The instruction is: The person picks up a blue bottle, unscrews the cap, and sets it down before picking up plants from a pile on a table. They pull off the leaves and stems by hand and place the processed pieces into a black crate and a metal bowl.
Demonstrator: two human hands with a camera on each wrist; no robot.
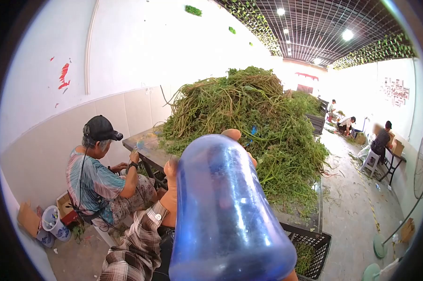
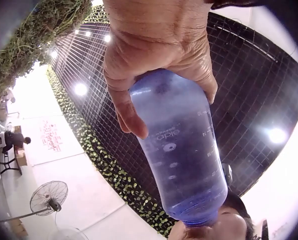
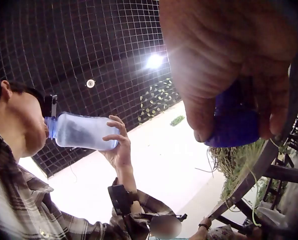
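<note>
Head view: the bottle partly covers the greens. Left wrist: my left hand curls round its base, neck at my mouth. Right wrist: my right hand pinches a blue cap.

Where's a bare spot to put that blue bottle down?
The bottle might fit on the table corner between the plant heap and the capped person. The floor right of the crate looks mostly bare. The heap crowds the middle.

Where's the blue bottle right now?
In the left wrist view, at centre, the left hand grips the blue bottle by its base, neck at the person's mouth.
</note>
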